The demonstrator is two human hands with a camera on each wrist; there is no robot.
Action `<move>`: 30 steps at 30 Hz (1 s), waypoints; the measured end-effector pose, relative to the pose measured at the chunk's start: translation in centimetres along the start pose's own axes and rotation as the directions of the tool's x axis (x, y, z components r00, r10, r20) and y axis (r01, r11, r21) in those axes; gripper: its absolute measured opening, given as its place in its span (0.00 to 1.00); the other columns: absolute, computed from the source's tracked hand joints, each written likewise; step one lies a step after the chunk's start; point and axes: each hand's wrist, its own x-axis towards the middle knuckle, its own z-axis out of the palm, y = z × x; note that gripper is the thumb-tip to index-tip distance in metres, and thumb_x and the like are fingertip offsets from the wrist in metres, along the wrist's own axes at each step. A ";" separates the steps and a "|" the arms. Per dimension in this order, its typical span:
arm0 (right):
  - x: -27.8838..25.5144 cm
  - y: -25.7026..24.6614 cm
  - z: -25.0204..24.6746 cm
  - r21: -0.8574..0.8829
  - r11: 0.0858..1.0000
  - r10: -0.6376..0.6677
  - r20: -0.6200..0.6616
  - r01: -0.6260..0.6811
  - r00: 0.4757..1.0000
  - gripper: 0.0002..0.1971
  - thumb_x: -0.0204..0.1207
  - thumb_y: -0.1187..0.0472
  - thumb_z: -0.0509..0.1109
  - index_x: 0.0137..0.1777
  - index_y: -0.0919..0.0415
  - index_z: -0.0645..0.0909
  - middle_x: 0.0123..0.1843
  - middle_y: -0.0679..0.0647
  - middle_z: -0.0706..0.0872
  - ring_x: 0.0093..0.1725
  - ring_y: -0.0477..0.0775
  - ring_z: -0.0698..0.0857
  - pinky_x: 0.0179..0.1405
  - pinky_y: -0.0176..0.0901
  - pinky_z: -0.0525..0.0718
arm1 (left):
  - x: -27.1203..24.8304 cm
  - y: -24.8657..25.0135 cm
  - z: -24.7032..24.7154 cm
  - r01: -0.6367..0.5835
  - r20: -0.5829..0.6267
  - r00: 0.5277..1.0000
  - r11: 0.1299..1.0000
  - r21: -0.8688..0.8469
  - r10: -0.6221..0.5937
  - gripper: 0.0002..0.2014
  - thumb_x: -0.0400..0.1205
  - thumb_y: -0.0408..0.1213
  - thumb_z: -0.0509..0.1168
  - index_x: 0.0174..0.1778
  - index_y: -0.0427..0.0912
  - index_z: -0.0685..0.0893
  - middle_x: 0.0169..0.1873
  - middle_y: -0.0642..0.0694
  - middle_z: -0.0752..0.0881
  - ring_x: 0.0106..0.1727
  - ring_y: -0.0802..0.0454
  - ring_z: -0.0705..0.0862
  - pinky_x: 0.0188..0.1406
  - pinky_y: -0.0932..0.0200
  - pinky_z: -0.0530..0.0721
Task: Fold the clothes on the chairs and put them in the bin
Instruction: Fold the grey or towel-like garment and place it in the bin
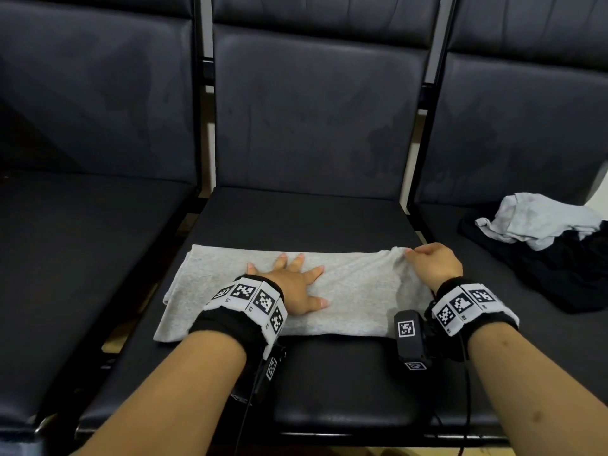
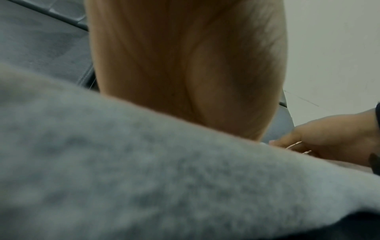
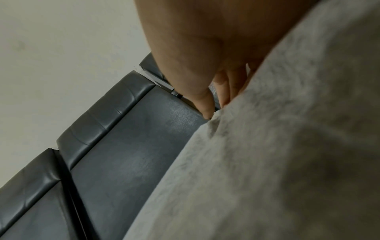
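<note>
Flat across the middle chair (image 1: 306, 218) seat lies a grey garment (image 1: 210, 284), folded into a long band, with both hands on it.

From the left: the left chair (image 1: 82, 232), then the garment's smooth left end, then the left hand (image 1: 292, 284) pressing down with fingers spread straight; the left wrist view shows only its blurred palm against the heathered knit, with no fingers visible. Further right, the right hand (image 1: 434, 263) pinches the puckered far right corner between thumb and fingertips, which the right wrist view confirms close up and the head view shows only small. Only the head view takes in the right chair (image 1: 493, 274), where a crumpled light grey piece (image 1: 539, 222) sits on dark clothes (image 1: 559, 274).
</note>
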 end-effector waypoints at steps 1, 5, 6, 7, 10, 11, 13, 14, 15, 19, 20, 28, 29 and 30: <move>0.1 0.2 0.0 -0.038 0.998 -0.043 0.000 0.043 0.999 0.18 0.80 0.52 0.68 0.67 0.57 0.80 0.65 0.59 0.84 0.66 0.62 0.80 0.67 0.49 0.76 | -0.1 0.0 0.0 -0.002 -0.004 1.000 1.000 -0.001 0.002 0.36 0.83 0.67 0.50 0.82 0.67 0.38 0.83 0.55 0.33 0.84 0.47 0.31 0.73 0.17 0.41; -0.2 -1.2 0.0 -0.191 0.925 -0.314 0.098 0.327 0.944 0.23 0.82 0.51 0.65 0.77 0.46 0.72 0.79 0.53 0.71 0.78 0.60 0.67 0.79 0.53 0.65 | -0.3 -0.1 -0.3 -0.019 -0.038 0.999 1.000 -0.019 0.018 0.36 0.83 0.65 0.51 0.83 0.66 0.38 0.84 0.54 0.34 0.84 0.47 0.33 0.74 0.19 0.43; -0.6 -2.0 0.2 -0.205 0.900 -0.356 0.161 0.384 0.920 0.23 0.83 0.50 0.64 0.78 0.46 0.72 0.82 0.52 0.68 0.81 0.57 0.64 0.81 0.53 0.62 | -0.4 -0.2 -0.4 -0.017 -0.047 0.999 1.000 -0.015 0.016 0.36 0.83 0.65 0.51 0.83 0.65 0.38 0.84 0.54 0.34 0.84 0.47 0.33 0.74 0.19 0.43; -1.0 -2.9 0.5 -0.220 0.879 -0.373 0.240 0.424 0.896 0.24 0.83 0.48 0.62 0.79 0.47 0.70 0.83 0.51 0.65 0.83 0.56 0.60 0.83 0.51 0.58 | -0.5 -0.4 -0.6 -0.011 -0.059 0.998 1.000 -0.010 0.010 0.37 0.83 0.65 0.50 0.83 0.64 0.38 0.84 0.54 0.34 0.84 0.47 0.33 0.74 0.19 0.43; -3.5 -5.0 2.1 -0.285 0.848 -0.272 0.489 0.446 0.829 0.30 0.85 0.41 0.55 0.85 0.46 0.57 0.87 0.50 0.52 0.86 0.55 0.45 0.83 0.53 0.44 | -1.0 -1.2 -1.4 0.048 -0.097 0.994 0.998 -0.049 -0.053 0.39 0.81 0.69 0.50 0.83 0.64 0.38 0.84 0.52 0.33 0.84 0.45 0.32 0.75 0.20 0.41; -4.4 -5.2 2.7 -0.323 0.834 -0.220 0.548 0.447 0.807 0.32 0.84 0.38 0.52 0.86 0.44 0.53 0.88 0.50 0.47 0.86 0.57 0.40 0.82 0.55 0.41 | -1.1 -1.7 -1.6 0.087 -0.103 0.990 0.994 -0.061 -0.093 0.40 0.80 0.70 0.51 0.83 0.65 0.37 0.84 0.51 0.32 0.84 0.44 0.32 0.75 0.19 0.41; -5.5 -4.5 4.0 -0.438 0.782 -0.099 0.616 0.444 0.782 0.35 0.81 0.31 0.49 0.85 0.37 0.44 0.87 0.48 0.38 0.85 0.59 0.33 0.81 0.60 0.35 | -1.2 -3.0 -1.3 0.195 -0.080 0.976 0.978 -0.079 -0.201 0.43 0.77 0.73 0.51 0.82 0.66 0.37 0.83 0.48 0.31 0.83 0.39 0.31 0.74 0.19 0.43; -5.6 -3.7 4.4 -0.500 0.747 -0.040 0.625 0.438 0.780 0.36 0.79 0.28 0.48 0.84 0.34 0.40 0.86 0.46 0.34 0.84 0.58 0.30 0.80 0.63 0.33 | -1.1 -3.8 -0.8 0.244 -0.054 0.967 0.966 -0.089 -0.249 0.44 0.75 0.76 0.51 0.82 0.68 0.36 0.83 0.47 0.30 0.83 0.37 0.30 0.74 0.19 0.43; -5.5 -3.0 4.6 -0.541 0.721 0.000 0.624 0.432 0.781 0.36 0.78 0.26 0.47 0.82 0.30 0.38 0.85 0.43 0.32 0.83 0.55 0.29 0.78 0.66 0.32 | -1.1 -4.7 -0.2 0.273 -0.031 0.960 0.957 -0.097 -0.277 0.45 0.73 0.78 0.50 0.81 0.69 0.35 0.83 0.46 0.29 0.82 0.37 0.29 0.74 0.18 0.42; -5.1 -1.7 4.5 -0.565 0.697 0.012 0.625 0.442 0.780 0.38 0.72 0.21 0.47 0.80 0.25 0.37 0.85 0.37 0.32 0.83 0.48 0.30 0.79 0.71 0.33 | -1.5 -6.2 1.2 0.272 -0.035 0.960 0.953 -0.133 -0.279 0.46 0.68 0.83 0.45 0.78 0.74 0.33 0.81 0.51 0.26 0.82 0.42 0.26 0.72 0.18 0.37; -5.1 -1.6 4.5 -0.571 0.692 0.003 0.615 0.443 0.788 0.40 0.71 0.21 0.47 0.80 0.27 0.37 0.85 0.38 0.32 0.83 0.48 0.30 0.79 0.70 0.33 | -1.7 -6.2 1.3 0.273 -0.048 0.958 0.952 -0.140 -0.282 0.45 0.69 0.82 0.44 0.78 0.74 0.33 0.81 0.51 0.26 0.82 0.43 0.26 0.73 0.19 0.37; -6.4 -2.2 3.0 -0.564 0.732 -0.066 0.500 0.382 0.863 0.54 0.68 0.22 0.61 0.83 0.38 0.31 0.85 0.50 0.29 0.83 0.54 0.28 0.79 0.71 0.36 | -1.8 -6.2 0.3 0.319 -0.183 0.913 0.918 -0.237 -0.365 0.44 0.75 0.77 0.47 0.81 0.67 0.34 0.83 0.45 0.31 0.83 0.38 0.31 0.73 0.18 0.43; -6.6 -2.4 2.7 -0.547 0.746 -0.087 0.484 0.379 0.871 0.53 0.69 0.24 0.62 0.83 0.38 0.32 0.86 0.50 0.30 0.84 0.54 0.29 0.79 0.70 0.37 | -1.9 -6.5 0.0 0.340 -0.222 0.891 0.905 -0.255 -0.397 0.43 0.76 0.76 0.49 0.82 0.66 0.36 0.84 0.45 0.32 0.83 0.37 0.32 0.73 0.18 0.44; -6.9 -2.7 2.5 -0.530 0.758 -0.108 0.474 0.381 0.874 0.52 0.70 0.26 0.63 0.84 0.38 0.33 0.86 0.49 0.31 0.84 0.54 0.30 0.80 0.69 0.37 | -2.2 -6.8 -0.4 0.363 -0.256 0.860 0.882 -0.301 -0.442 0.43 0.77 0.73 0.52 0.83 0.64 0.39 0.84 0.43 0.34 0.84 0.36 0.35 0.74 0.19 0.46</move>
